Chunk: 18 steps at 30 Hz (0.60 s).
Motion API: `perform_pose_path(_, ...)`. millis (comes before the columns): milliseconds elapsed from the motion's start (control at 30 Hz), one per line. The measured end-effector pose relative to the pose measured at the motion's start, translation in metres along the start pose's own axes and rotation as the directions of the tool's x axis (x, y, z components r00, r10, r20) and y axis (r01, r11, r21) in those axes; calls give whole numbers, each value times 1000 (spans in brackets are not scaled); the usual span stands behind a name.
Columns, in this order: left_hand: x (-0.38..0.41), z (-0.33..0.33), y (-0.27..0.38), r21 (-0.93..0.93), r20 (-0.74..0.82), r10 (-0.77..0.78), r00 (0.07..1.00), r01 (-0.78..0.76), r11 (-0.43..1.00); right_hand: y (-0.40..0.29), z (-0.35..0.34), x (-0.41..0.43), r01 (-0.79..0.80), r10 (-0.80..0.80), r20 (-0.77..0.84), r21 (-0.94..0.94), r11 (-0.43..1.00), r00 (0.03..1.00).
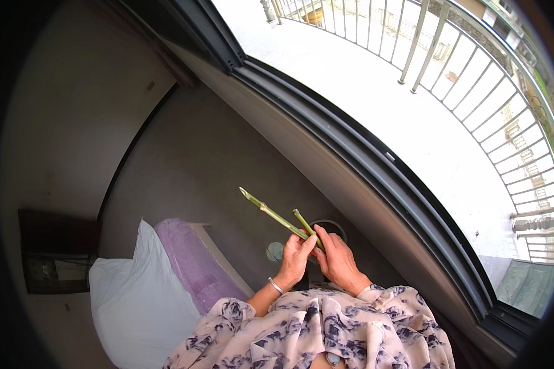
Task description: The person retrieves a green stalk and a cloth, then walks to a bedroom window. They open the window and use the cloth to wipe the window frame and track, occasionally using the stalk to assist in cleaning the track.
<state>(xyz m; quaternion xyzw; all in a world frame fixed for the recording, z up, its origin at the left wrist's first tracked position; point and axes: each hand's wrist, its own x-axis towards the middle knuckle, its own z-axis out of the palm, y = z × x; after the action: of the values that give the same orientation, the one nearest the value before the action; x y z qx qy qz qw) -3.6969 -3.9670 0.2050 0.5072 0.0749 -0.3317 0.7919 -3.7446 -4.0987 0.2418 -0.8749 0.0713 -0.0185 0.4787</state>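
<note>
Before my body, both hands are close together over the floor. My left hand (296, 259) grips a long green plant stalk (281, 219) between thumb and fingers. This stalk slants up and left, with a pale swollen joint partway along and a pale, pointed tip. My right hand (340, 264) pinches a shorter green stalk piece (304, 221), which rises beside the longer one and has a blunt, cut-looking end. The lower ends of the stalks meet among my fingers, so I cannot tell whether they are joined there.
Behind my hands shows the round rim of a container (337, 226). A pale round spot (275, 252) lies on the dark floor (203, 157). To the left is a bed with a purple cover (189, 263) and white cloth (138, 295). A sliding-door track (351, 138) borders a railed balcony (374, 101).
</note>
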Motion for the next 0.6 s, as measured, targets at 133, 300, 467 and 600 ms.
perform_pose_path(133,-5,-33,-32,9,-133,-78,988,80,997,27,30,-24,-57,44,155,77,995,987)
perform_pose_path(300,-29,-78,-69,-147,-336,-386,859,357,923,55,68,-59,-293,261,497,-15,956,828)
perform_pose_path(467,-49,-94,-86,-223,-330,-521,788,471,853,67,96,-82,-454,327,554,105,885,766)
perform_pose_path(600,-51,-88,-89,-137,-322,-485,813,467,874,69,97,-82,-601,393,658,114,791,642)
